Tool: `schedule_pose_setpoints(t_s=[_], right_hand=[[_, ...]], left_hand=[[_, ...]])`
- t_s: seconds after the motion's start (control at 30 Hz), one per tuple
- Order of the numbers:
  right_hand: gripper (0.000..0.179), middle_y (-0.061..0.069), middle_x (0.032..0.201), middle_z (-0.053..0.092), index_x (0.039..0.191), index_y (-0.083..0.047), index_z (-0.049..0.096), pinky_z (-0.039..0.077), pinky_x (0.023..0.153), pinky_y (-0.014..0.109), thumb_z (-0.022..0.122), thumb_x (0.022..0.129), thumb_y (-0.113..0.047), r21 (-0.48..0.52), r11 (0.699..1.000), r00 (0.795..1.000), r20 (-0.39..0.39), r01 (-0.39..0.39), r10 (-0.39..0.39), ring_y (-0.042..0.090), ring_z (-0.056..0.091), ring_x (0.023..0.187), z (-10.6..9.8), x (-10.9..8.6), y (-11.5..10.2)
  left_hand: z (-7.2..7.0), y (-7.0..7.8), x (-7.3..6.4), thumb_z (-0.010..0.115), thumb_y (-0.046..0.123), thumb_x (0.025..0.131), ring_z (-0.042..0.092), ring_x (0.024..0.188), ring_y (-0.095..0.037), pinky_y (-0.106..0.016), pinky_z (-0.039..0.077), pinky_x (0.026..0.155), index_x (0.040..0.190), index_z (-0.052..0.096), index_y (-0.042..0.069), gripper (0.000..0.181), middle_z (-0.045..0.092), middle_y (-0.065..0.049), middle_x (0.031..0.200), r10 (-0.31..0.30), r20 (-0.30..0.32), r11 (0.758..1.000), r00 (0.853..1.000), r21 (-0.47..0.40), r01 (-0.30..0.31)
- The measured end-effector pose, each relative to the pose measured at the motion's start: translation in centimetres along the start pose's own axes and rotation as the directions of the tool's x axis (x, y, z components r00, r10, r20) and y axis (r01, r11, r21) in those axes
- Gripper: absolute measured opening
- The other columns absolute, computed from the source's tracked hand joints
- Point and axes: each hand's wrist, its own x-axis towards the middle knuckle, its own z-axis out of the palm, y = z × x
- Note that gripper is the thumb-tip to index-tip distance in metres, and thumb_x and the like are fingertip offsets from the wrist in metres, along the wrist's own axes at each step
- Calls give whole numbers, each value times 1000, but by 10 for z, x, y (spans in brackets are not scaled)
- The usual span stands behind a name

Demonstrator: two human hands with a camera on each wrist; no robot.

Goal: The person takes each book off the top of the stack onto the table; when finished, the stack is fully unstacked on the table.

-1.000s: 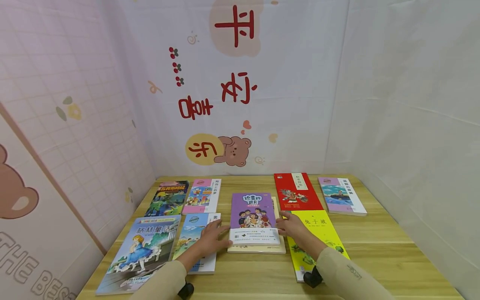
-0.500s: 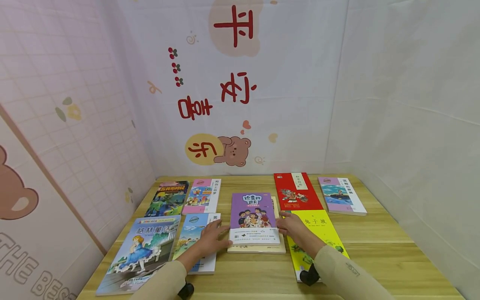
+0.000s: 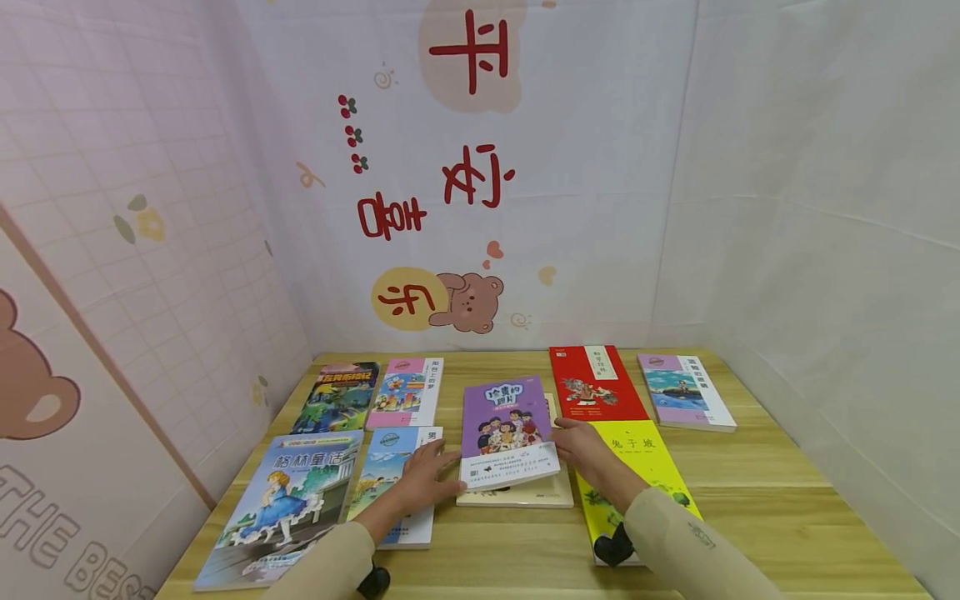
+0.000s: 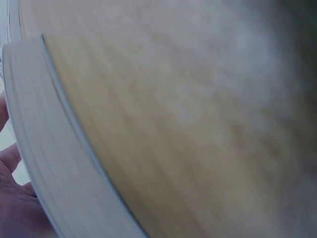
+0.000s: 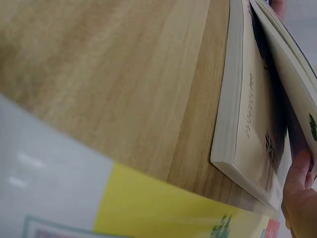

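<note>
In the head view a purple book [image 3: 510,421] with a white lower band lies over a cream book [image 3: 517,497]. Its right side is raised and tilted. My right hand [image 3: 588,450] pinches that raised edge; the right wrist view shows my fingers [image 5: 299,183] on it, with a gap above the cream book [image 5: 252,114]. On the other side my left hand [image 3: 427,477] spreads over a blue book [image 3: 386,454], its thumb by the purple book's lower left corner. A thick page edge [image 4: 74,139] hides most of my left hand [image 4: 20,198] in the left wrist view.
A yellow book [image 3: 637,454] lies under my right forearm, with a red book [image 3: 596,383] behind it. At far right is a pink-and-white book [image 3: 684,392]. Several more books, among them a large blue picture book [image 3: 285,500], lie at left. Cloth walls [image 3: 585,167] enclose the table.
The purple book's right side has risen from the cream book and the book has turned slightly. My right hand has moved up a little with it; my left hand has stayed put.
</note>
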Motion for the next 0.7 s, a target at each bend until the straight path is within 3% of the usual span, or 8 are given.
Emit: schedule_pose_setpoints(t_s=[0.27, 0.4, 0.7], right_hand=[[65, 18, 125, 63, 150, 2, 38, 54, 88, 39, 64, 91, -4, -81, 996, 997, 68, 32, -26, 29, 65, 99, 4, -1, 2], [70, 18, 121, 65, 154, -2, 33, 57, 80, 38, 63, 91, -2, -67, 998, 996, 85, 22, -17, 29, 68, 92, 4, -3, 3], [71, 18, 125, 63, 156, -10, 32, 56, 74, 35, 61, 91, -3, -83, 997, 998, 62, 5, 0, 29, 66, 89, 4, -5, 4]], left_hand=[[0, -2, 2, 68, 36, 94, 14, 144, -49, -69, 9, 111, 146, 50, 9, 62, 25, -25, 157, -20, 7, 1000, 1000, 1, 20], [1, -4, 2, 68, 37, 94, 14, 144, -49, -68, 10, 111, 146, 50, 10, 62, 25, -25, 157, -20, 8, 1000, 1000, 6, 20], [2, -5, 2, 69, 38, 94, 14, 144, -49, -69, 9, 111, 147, 50, 10, 63, 24, -25, 157, -15, 8, 1000, 1000, -4, 15]])
